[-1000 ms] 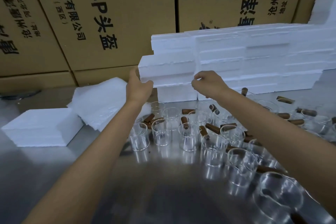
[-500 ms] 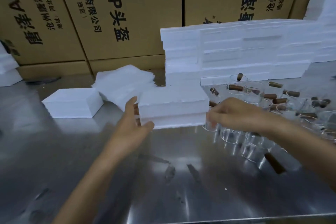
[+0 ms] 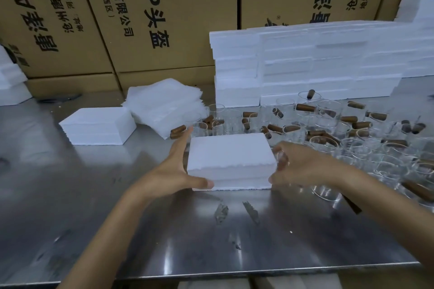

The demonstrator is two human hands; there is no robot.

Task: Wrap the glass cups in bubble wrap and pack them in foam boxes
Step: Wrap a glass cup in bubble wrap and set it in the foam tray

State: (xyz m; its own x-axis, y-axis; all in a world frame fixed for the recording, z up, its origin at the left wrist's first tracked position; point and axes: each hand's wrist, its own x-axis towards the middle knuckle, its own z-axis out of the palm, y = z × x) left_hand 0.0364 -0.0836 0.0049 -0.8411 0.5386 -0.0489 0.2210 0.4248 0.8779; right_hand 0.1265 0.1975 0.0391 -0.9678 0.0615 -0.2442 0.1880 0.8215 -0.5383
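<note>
A closed white foam box now sits on the steel desk at the centre of the view; a second ago both hands were lifting it from the foam stack, so it has come down to the working spot, which suggests opening it is the next step. The left hand is at the box's 9 o'clock side, fingers straight along the wall and thumb against the near corner, pressing rather than curling round it. The right hand is at the 3 o'clock side with fingers bent toward the box's end; whether they grasp it or only touch it, I cannot tell. The box's lid is on, so its contents are hidden. Empty glass cups with brown handles crowd the desk from 12 to 3 o'clock, none wrapped. A pile of bubble wrap sheets lies at 11 o'clock, beside another closed foam box at 10 o'clock. The stack of foam boxes stands behind the cups, before cardboard cartons.
</note>
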